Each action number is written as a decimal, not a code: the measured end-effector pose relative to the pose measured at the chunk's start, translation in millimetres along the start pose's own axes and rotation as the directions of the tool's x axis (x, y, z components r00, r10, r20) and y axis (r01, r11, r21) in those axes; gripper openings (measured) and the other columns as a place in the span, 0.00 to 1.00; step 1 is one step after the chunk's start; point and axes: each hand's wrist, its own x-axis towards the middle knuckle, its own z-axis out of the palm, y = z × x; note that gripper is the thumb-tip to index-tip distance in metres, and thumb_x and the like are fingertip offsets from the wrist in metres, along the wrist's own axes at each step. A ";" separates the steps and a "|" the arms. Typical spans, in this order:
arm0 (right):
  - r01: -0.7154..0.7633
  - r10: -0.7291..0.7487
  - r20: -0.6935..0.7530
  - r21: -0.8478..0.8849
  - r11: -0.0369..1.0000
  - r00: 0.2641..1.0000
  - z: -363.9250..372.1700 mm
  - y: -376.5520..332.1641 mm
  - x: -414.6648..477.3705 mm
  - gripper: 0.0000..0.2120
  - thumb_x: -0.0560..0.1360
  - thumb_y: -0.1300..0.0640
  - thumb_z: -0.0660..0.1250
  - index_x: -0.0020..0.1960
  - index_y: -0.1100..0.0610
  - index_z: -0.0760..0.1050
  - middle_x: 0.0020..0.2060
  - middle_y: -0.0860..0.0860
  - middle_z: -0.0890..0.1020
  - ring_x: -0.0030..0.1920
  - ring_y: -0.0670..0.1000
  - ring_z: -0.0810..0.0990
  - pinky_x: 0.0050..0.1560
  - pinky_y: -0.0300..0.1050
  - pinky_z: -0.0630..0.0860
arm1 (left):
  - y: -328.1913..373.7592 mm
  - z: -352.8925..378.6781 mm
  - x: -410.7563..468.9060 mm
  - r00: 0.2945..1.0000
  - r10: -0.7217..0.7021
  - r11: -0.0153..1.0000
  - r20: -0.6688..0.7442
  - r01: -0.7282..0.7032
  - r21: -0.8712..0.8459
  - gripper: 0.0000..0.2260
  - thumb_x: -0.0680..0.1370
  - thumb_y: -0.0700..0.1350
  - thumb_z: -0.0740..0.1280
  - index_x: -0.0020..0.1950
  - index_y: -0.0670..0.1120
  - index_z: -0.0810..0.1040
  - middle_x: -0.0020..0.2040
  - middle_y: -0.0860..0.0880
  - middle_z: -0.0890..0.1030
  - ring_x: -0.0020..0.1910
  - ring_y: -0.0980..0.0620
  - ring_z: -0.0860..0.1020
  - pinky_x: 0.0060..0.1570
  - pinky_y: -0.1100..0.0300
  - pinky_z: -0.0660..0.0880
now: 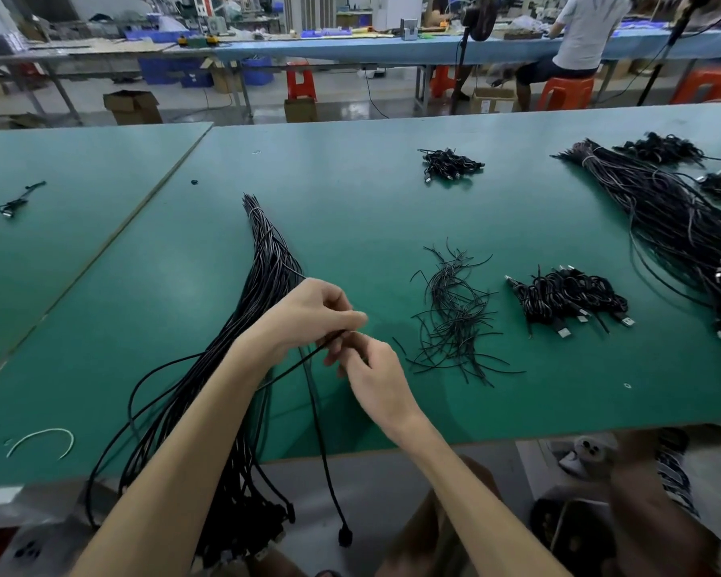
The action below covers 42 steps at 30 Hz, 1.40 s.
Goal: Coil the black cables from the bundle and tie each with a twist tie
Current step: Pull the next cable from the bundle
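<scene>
Pinching single black cable (296,362): left hand (313,314) and right hand (371,368), fingers curled, close together above worktop (350,181). Cable plug end hangs past near edge. Bundle (267,260) just left of hands, passing under left wrist. Twist ties (454,322) heaped right of hands, coiled cables (567,297) farther right.

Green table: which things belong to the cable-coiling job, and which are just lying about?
Job: single cable pinched by left hand and right hand; tied bundle; twist ties; finished coils.
Lying about: white curved strip; cardboard box; orange stool.
</scene>
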 end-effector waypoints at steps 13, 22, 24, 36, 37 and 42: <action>0.051 -0.061 0.080 0.123 0.991 0.995 -5.0 -5.4 -2.3 0.12 0.77 0.58 0.62 0.49 0.60 0.84 0.43 0.54 0.87 0.38 0.48 0.80 0.42 0.44 0.77 | 7.1 10.8 22.5 0.973 0.223 0.967 0.050 -0.215 -0.135 0.08 0.75 0.46 0.78 0.43 0.42 0.85 0.35 0.47 0.72 0.35 0.53 0.67 0.37 0.66 0.67; 0.031 -0.032 0.001 0.243 0.969 0.999 -9.5 -3.9 -0.2 0.11 0.85 0.60 0.60 0.49 0.63 0.77 0.42 0.56 0.86 0.33 0.51 0.82 0.35 0.35 0.72 | 4.1 23.7 36.4 0.982 0.187 0.976 -0.017 -0.188 -0.107 0.11 0.77 0.49 0.76 0.44 0.42 0.83 0.30 0.50 0.77 0.26 0.54 0.73 0.27 0.65 0.71; 0.033 -0.029 -0.019 0.218 0.975 0.999 -6.7 -2.6 2.4 0.10 0.85 0.57 0.61 0.52 0.61 0.78 0.44 0.54 0.86 0.34 0.52 0.83 0.35 0.35 0.71 | 1.3 22.4 34.5 0.985 0.170 0.972 -0.022 -0.171 -0.161 0.09 0.77 0.51 0.76 0.45 0.45 0.84 0.31 0.49 0.78 0.24 0.54 0.73 0.23 0.65 0.70; -0.016 0.059 -0.088 0.420 0.908 0.994 -11.2 -3.0 0.4 0.18 0.88 0.53 0.56 0.43 0.58 0.74 0.34 0.54 0.83 0.27 0.52 0.79 0.27 0.39 0.66 | 1.9 27.2 31.3 0.989 0.107 0.965 0.103 -0.079 -0.250 0.13 0.83 0.52 0.68 0.52 0.43 0.85 0.42 0.49 0.84 0.40 0.53 0.79 0.41 0.62 0.76; -0.022 0.104 -0.139 0.496 0.868 0.985 -13.8 -2.7 0.4 0.19 0.88 0.52 0.56 0.42 0.57 0.74 0.33 0.54 0.82 0.26 0.51 0.77 0.26 0.39 0.67 | 0.6 26.1 29.4 0.984 0.098 0.967 0.147 -0.059 -0.247 0.15 0.84 0.53 0.65 0.55 0.44 0.85 0.46 0.48 0.85 0.42 0.53 0.80 0.44 0.60 0.78; 0.003 0.228 -0.303 0.607 0.795 0.925 -18.5 -0.8 0.0 0.18 0.88 0.50 0.55 0.45 0.58 0.73 0.29 0.54 0.79 0.23 0.49 0.71 0.22 0.40 0.65 | -13.9 14.4 19.1 0.892 0.047 0.988 0.450 0.025 -0.151 0.16 0.85 0.55 0.63 0.55 0.44 0.82 0.49 0.41 0.85 0.48 0.46 0.83 0.54 0.48 0.80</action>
